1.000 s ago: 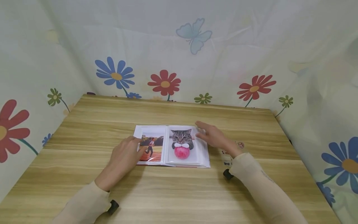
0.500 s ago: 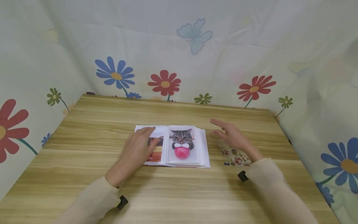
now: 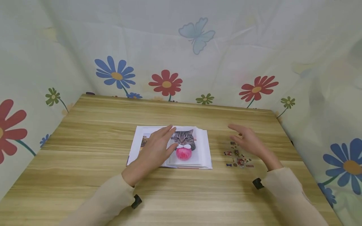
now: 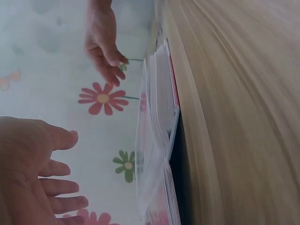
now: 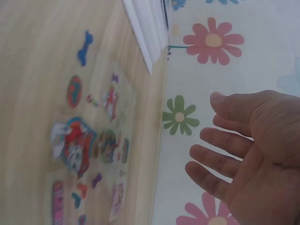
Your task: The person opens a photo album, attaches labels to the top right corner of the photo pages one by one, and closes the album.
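A small photo album (image 3: 207,153) lies spread open on the table, its right page showing a cat photo (image 3: 183,153) with a pink ball. Above the left page and the fold hovers my left hand (image 3: 152,149), fingers extended and holding nothing. It hides most of the left page's photo (image 3: 145,139). In the left wrist view a gap shows between that hand and the album (image 4: 161,93). My right hand (image 3: 251,146), also holding nothing, is raised over a clear sticker sheet (image 3: 240,162). Cartoon dog and bone stickers (image 5: 77,145) show in the right wrist view.
The wood-grain table (image 3: 183,194) reaches back to a pale curtain (image 3: 141,40) printed with flowers and a butterfly. Curtain also hangs along both sides. A black wrist strap piece (image 3: 136,201) sticks out below the left sleeve.
My left hand has moved right, from the album's left edge toward its fold. My right hand has left the right page and moved right, above the sticker sheet, uncovering more of it.
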A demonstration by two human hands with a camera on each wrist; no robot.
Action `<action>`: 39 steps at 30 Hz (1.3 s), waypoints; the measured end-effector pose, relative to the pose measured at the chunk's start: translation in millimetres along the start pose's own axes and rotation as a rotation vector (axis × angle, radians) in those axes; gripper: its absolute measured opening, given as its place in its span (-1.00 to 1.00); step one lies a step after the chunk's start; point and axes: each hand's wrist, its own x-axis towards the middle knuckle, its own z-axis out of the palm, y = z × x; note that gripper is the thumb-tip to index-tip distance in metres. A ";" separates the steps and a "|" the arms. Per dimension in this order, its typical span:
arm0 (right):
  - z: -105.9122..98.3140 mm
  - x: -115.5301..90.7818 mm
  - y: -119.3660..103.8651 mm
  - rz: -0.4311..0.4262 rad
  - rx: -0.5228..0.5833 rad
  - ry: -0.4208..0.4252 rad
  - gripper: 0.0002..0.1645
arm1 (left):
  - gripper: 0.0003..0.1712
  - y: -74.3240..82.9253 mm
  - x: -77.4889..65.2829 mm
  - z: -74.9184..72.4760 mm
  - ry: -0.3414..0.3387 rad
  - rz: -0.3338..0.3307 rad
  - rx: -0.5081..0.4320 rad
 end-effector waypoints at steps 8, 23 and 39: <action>3.0 -16.1 20.1 0.072 -0.073 -0.021 -0.43 | -0.28 21.6 10.7 16.9 -0.052 0.095 -0.046; 9.5 -33.6 48.2 0.069 -0.296 -0.003 -0.55 | -0.34 68.5 34.7 63.0 -0.102 0.307 0.061; 20.1 -26.1 57.0 0.001 -0.369 0.049 -0.67 | -0.41 119.7 53.0 104.5 -0.071 0.376 0.196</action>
